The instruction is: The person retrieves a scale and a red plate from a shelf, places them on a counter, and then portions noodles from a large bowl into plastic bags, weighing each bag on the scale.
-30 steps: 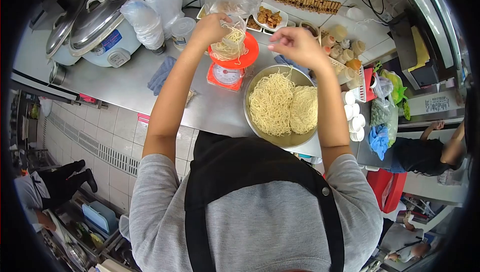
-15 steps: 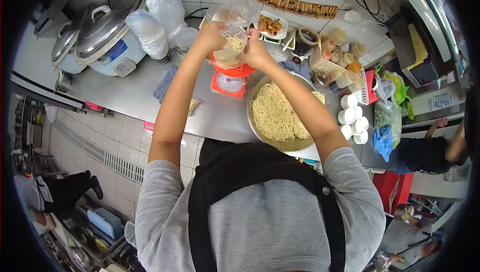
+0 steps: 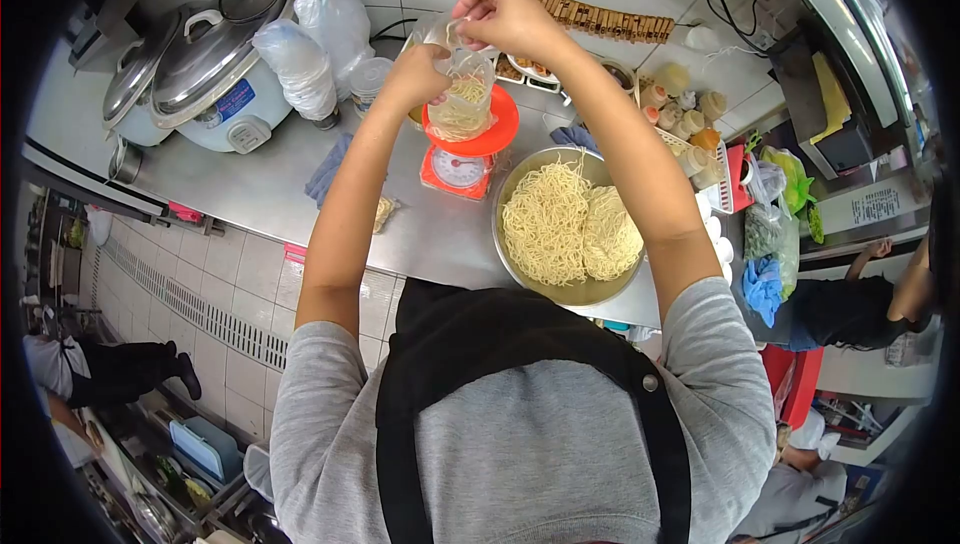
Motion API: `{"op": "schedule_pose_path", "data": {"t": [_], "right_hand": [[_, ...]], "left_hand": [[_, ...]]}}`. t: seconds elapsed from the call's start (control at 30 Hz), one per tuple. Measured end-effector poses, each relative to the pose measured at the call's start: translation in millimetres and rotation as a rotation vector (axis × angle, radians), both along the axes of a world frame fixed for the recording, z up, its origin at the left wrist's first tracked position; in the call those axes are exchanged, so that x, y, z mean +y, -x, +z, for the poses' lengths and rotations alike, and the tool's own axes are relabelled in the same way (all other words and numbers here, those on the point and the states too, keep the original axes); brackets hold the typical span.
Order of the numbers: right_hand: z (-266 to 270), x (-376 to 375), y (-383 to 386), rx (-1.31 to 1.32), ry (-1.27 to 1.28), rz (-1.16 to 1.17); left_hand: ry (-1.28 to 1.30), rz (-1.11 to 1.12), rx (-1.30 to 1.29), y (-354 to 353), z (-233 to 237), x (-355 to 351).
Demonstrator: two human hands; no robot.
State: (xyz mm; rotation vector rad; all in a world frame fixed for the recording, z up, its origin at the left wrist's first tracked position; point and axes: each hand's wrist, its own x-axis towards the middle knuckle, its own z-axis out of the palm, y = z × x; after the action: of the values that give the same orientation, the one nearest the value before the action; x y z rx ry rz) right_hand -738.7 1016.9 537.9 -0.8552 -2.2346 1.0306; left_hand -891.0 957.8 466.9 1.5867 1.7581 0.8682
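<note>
A clear plastic bag of noodles [image 3: 466, 109] rests on the round red pan [image 3: 505, 124] of a kitchen scale [image 3: 458, 169]. My left hand [image 3: 420, 76] grips the bag's upper left side. Above the bag's mouth, my right hand [image 3: 505, 22] has its fingertips pinched together; a thin pale bit shows at them, too small to name. To the scale's right stands a large metal bowl [image 3: 503, 244] with pale yellow noodles [image 3: 545, 224] in it, my right forearm passing over its far right side.
Two rice cookers [image 3: 215, 84] and wrapped cups [image 3: 297, 64] stand at the left. A blue-grey cloth [image 3: 328, 169] lies left of the scale. Condiment bottles [image 3: 685, 114] sit in a basket at the right. Other people [image 3: 850, 309] are at both sides.
My right hand has moved up from the bag's right side to above its mouth. My left hand stays at the bag, slightly lower. The bowl's noodles are more exposed.
</note>
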Motion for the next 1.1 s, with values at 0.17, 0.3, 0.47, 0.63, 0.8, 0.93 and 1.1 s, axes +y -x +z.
{"op": "schedule_pose_path", "data": {"t": [0.17, 0.3, 0.47, 0.63, 0.8, 0.93, 1.1], "right_hand": [[-21.8, 4.5, -0.3, -0.299, -0.248, 0.074], [-46.2, 11.0, -6.1, -0.233, -0.251, -0.15], [-91.4, 9.5, -2.5, -0.496, -0.251, -0.498], [-43.1, -12.0, -31.8, -0.423, -0.188, -0.429], [6.1, -61.1, -37.1, -0.256, -0.087, -0.355], [-6.1, -91.3, -41.3, -0.12, -0.19, -0.252], [-142.2, -122.0, -47.6, -0.225, 0.071, -0.152]], "left_hand": [[0.016, -0.003, 0.006, 5.4, -0.2, -0.7], [-0.101, 0.061, 0.013, 3.5, -7.4, 1.0], [-0.249, 0.137, 0.17, 12.8, -28.2, 11.8], [-0.293, 0.158, -0.003, 42.6, 23.5, -27.2], [-0.373, 0.133, -0.241, 40.6, 75.7, -60.4], [-0.45, 0.158, -0.123, 30.2, 65.5, -88.5], [-0.329, 0.097, 0.179, 22.1, -76.8, -117.1]]}}
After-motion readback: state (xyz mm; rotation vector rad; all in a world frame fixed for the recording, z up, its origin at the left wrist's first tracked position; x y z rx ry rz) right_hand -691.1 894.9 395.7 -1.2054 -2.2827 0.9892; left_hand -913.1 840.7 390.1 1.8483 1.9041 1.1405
